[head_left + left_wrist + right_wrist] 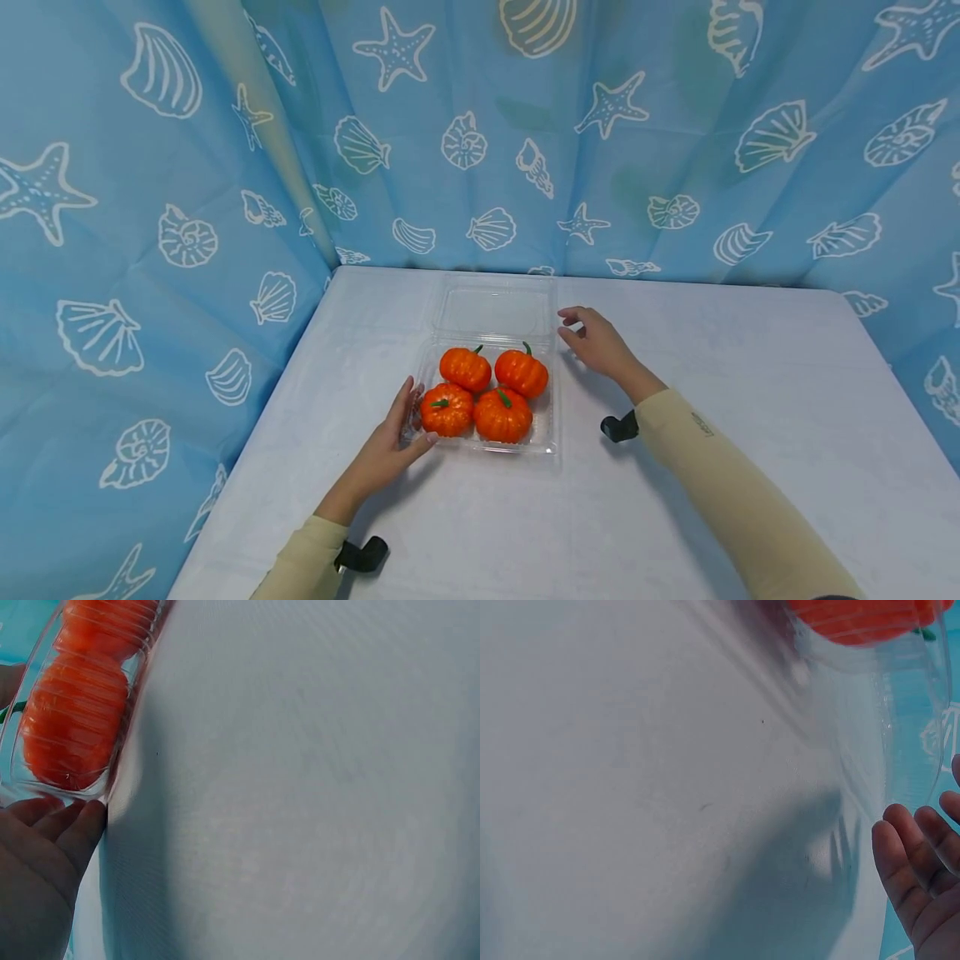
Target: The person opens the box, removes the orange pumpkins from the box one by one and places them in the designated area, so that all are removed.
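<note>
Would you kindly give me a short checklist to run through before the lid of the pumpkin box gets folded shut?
1. Clear box sits flat on the table: ok.
2. All four pumpkins inside the tray: ok.
3. Lid open, lying flat behind the tray: ok.
4. Left hand steadies the box, fingers touching its near left corner: ok.
5. Right hand has hold of the lid: not ok; it is open beside the lid's right edge, and contact cannot be told.
6. Pumpkin stems low enough for the lid to clear: cannot tell.

Pumpkins [862, 619] cut off by the right wrist view's top edge; left wrist view blurred
</note>
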{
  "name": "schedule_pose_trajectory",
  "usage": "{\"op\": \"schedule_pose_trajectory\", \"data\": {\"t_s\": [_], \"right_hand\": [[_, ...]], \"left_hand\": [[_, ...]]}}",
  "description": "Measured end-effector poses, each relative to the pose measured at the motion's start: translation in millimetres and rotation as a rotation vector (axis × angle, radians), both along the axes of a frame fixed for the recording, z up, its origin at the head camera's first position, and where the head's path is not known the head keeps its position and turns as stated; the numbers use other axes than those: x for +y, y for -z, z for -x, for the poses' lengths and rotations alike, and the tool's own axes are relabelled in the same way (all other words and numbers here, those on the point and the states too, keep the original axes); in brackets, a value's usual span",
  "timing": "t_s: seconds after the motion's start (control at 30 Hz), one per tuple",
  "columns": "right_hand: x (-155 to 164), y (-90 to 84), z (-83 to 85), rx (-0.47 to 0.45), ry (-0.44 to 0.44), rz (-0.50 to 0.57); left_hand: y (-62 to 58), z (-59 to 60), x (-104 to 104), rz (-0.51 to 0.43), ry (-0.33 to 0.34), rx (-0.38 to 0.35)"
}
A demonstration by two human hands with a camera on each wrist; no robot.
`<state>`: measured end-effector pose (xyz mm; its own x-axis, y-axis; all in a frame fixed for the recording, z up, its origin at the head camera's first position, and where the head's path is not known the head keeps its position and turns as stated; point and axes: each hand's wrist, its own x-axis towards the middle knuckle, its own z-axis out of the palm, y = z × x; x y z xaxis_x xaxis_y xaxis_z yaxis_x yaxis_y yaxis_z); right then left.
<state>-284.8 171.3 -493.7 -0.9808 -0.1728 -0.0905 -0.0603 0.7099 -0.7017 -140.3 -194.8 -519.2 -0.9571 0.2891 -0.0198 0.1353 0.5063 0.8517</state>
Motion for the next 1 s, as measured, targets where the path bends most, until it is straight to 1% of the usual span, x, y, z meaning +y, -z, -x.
{"op": "schedule_pose_trajectory", "data": {"t_s": [0.3, 0.47, 0.7, 0.83, 0.9, 1.0], "right_hand": [[2.8, -7.3, -16.9, 0.039, -0.031, 0.039], [0.7, -13.0, -27.0, 0.063, -0.047, 0.089], [-7.2, -18.9, -42.6, 0.119, -0.13, 0.165], [-11.8, -18.4, -47.0, 0.158, -0.177, 0.203], [-14.0, -18.2, -48.0, 0.16, -0.201, 0.205], [-17.1, -19.0, -50.6, 0.14, -0.236, 0.201]], "left_hand": [[-0.5, -1.4, 0.7, -0.01, -0.001, 0.005], [-1.2, -2.1, 1.4, -0.022, 0.007, 0.008], [-1.4, -3.3, 1.7, -0.026, 0.003, -0.009], [-0.7, -3.0, 1.5, -0.016, -0.001, -0.007], [-0.3, -2.3, 1.4, -0.013, -0.001, -0.007], [-0.2, -1.7, 1.3, -0.015, 0.0, -0.007]]}}
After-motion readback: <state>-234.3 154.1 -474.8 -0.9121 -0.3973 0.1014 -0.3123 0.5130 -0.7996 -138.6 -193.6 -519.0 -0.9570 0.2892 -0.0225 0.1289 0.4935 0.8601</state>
